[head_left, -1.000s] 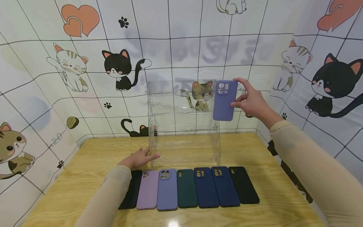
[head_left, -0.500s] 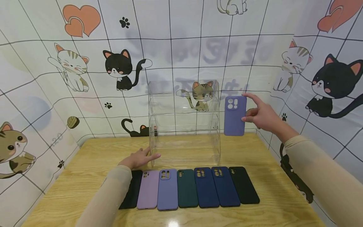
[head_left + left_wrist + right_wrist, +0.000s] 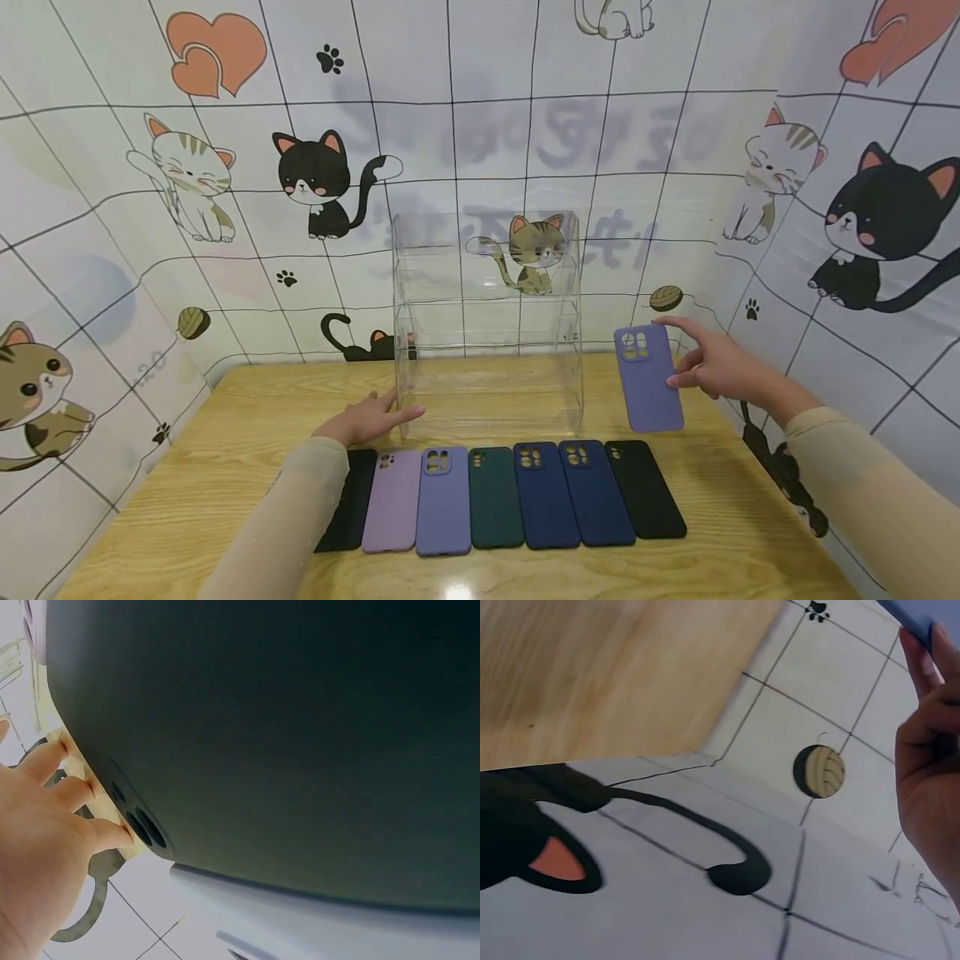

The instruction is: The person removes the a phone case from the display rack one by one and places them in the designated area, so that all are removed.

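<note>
Left hand (image 3: 365,419) lies flat on the light wooden table (image 3: 187,492), fingers straight and relaxed, fingertips touching the lower left corner of the clear acrylic tiered display stand (image 3: 487,325); it holds nothing and seems placed there to steady the stand. Just in front of the stand, a row of seven soft phone cases (image 3: 501,498) lies face down, edge to edge: black, lilac, periwinkle, dark green, two navy, black. The leftmost black one is partly under the left sleeve. Right of the stand, the right hand (image 3: 712,367) holds a periwinkle silicone phone case (image 3: 648,378) upright in the air, camera cut-out on top, pinched by its right edge between thumb and fingers; it hangs above the table's right rear, apart from both the stand and the row. Left wrist view is almost filled by a dark case lying close under the lens, something the head view cannot convey; the fingers (image 3: 56,761) there are extended on the wood. Right wrist view catches only a blue corner of the held case (image 3: 919,619) above the curled fingers (image 3: 922,712), plus the cat-patterned tiled wall (image 3: 705,900).
</note>
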`<state>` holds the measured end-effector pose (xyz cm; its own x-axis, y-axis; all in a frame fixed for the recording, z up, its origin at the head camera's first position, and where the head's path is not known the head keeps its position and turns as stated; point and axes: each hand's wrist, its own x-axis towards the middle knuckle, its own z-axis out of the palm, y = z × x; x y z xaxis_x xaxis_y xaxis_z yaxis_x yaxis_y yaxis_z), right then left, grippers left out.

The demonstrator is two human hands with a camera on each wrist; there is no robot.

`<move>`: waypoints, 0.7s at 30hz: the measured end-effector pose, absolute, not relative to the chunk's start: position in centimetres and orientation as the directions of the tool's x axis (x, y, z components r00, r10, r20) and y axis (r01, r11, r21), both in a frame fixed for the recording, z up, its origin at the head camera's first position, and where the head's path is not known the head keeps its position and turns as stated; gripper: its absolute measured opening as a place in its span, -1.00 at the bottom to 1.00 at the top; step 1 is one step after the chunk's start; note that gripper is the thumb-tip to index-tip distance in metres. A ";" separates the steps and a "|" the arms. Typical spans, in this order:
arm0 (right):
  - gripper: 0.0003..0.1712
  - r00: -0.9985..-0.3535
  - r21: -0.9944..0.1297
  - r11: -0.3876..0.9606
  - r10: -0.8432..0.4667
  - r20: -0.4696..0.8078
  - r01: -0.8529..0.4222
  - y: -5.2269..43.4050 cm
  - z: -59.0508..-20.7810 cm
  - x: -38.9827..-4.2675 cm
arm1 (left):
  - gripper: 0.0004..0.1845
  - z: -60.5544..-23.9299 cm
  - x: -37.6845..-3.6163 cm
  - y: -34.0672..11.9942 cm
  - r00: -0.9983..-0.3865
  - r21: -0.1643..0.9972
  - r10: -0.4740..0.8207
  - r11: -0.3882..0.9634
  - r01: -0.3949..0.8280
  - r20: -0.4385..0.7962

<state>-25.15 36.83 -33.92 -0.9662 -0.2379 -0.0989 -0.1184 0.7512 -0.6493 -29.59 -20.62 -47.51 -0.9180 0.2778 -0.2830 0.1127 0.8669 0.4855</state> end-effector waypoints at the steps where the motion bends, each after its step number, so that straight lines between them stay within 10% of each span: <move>1: 0.22 -0.962 -0.657 0.746 -0.246 -0.121 -0.108 37.2 -34.3 -25.0 | 0.22 -47.5 -29.6 -20.6 -0.918 0.487 0.278 0.866 0.113 -0.282; 21: 0.15 -0.851 -0.710 0.705 -0.367 -0.376 0.010 42.0 -41.1 -22.8 | 0.21 -47.6 -29.7 -20.6 -0.920 0.491 0.276 0.864 0.111 -0.278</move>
<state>-22.79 42.03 -41.11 -0.8512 -0.3665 -0.3757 0.0098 0.7045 -0.7096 -29.75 -20.60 -47.62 -0.9200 0.2762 -0.2780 0.1109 0.8639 0.4914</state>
